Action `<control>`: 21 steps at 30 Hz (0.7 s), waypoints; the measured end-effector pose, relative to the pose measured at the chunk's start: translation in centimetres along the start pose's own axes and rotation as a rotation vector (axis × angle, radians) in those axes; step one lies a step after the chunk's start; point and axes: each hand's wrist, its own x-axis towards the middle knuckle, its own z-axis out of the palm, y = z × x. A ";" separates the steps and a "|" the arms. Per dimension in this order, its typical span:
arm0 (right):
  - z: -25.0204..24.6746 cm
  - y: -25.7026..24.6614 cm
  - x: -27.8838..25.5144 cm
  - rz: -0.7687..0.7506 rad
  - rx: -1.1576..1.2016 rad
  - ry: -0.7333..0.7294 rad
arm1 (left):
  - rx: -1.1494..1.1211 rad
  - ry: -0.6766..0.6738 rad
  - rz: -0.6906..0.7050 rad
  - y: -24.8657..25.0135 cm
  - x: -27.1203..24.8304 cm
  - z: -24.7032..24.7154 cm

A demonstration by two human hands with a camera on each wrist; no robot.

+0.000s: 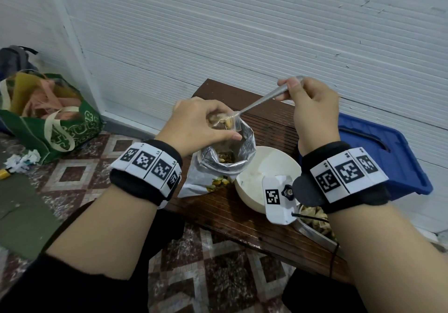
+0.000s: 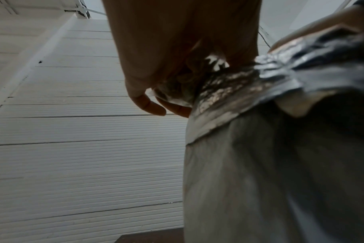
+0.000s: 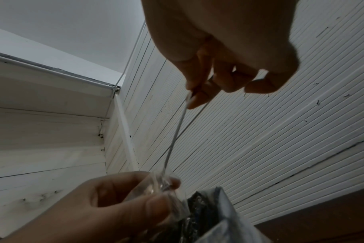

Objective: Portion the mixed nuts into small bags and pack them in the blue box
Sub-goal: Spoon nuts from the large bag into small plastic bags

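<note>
- Right hand (image 1: 312,109) is up high, fingers pinched round the top of a metal spoon (image 1: 261,100), and the handle slopes down and to the left, its bowl right at the mouth of the small clear bag (image 1: 229,121).
- That's the line everything turns on: the spoon's long axis runs from the raised right hand diagonally down into the bag, so the nuts will have to slide off along that slope.
- Left hand (image 1: 201,123) pinches the little bag at its rim, holding the mouth open. From the right wrist view you can see the thumb and fingers (image 3: 156,205) curled on the clear plastic.
- The small bag hangs directly over the open foil nut pouch (image 1: 228,157), which stands on the counter (image 1: 242,215); any spill should drop back into the pouch, I'd say.
- A few pale nuts already show through the bag; it looks part filled, though I can't tell how full.
- Blue box (image 1: 378,152) sits off to the right, beyond the right wrist and well apart from the bag, so the right hand is the nearer one to it.
- White bowl (image 1: 252,181) sits just beside the pouch, between it and the box.
</note>
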 end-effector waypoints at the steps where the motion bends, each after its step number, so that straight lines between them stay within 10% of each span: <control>1: 0.0 -0.1 -0.2 -0.050 0.033 -0.028 | -0.047 0.015 -0.020 -0.1 0.0 0.1; 14: -2.2 -0.7 0.4 -0.243 0.099 0.241 | -0.251 0.081 -0.100 -1.2 -0.2 -1.8; 21: -0.2 0.9 -1.3 -0.303 -0.343 -0.183 | -0.173 -0.006 -0.109 -1.7 -0.2 -1.9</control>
